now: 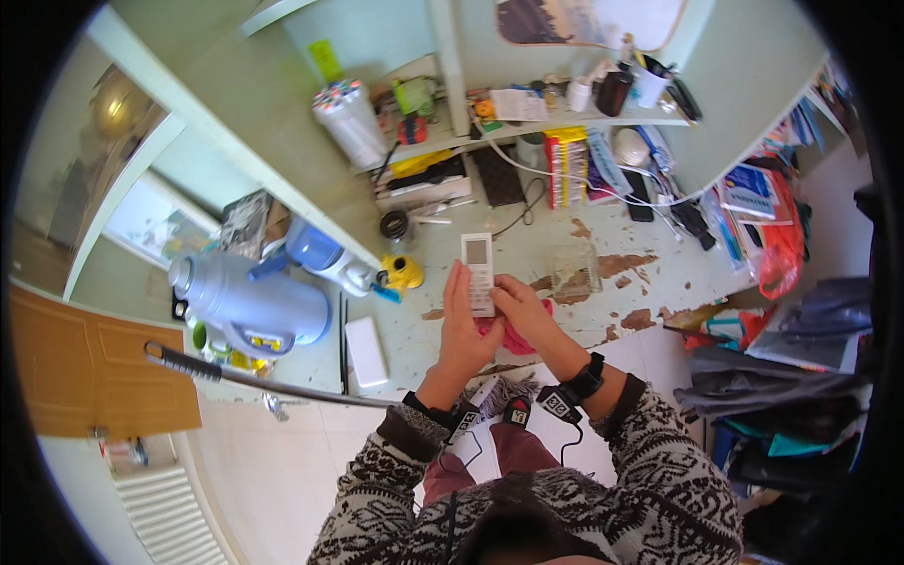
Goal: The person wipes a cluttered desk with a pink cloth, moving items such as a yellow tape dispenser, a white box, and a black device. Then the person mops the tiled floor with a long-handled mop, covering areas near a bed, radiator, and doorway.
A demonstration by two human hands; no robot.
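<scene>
A white remote control (pixel 478 273) with a grey display at its far end is held upright between my hands, over the front of the worn desk. My left hand (pixel 465 331) grips its left side, fingers stretched along the edge. From the right, my right hand (pixel 529 313) holds its lower part, near the buttons. A bright pink cloth (pixel 515 341) shows beneath and between my hands; most of it is hidden, and I cannot tell whether a hand grips it. Just left of the remote stands a small yellow container (pixel 403 272).
A transparent box (pixel 573 270) sits on the desk (pixel 443 254), whose paint is peeling. To the left are a large blue thermos (pixel 254 301), a white rectangular case (pixel 366 351) and a long-handled rod (pixel 273 384). White cables (pixel 565 174) trail across the back.
</scene>
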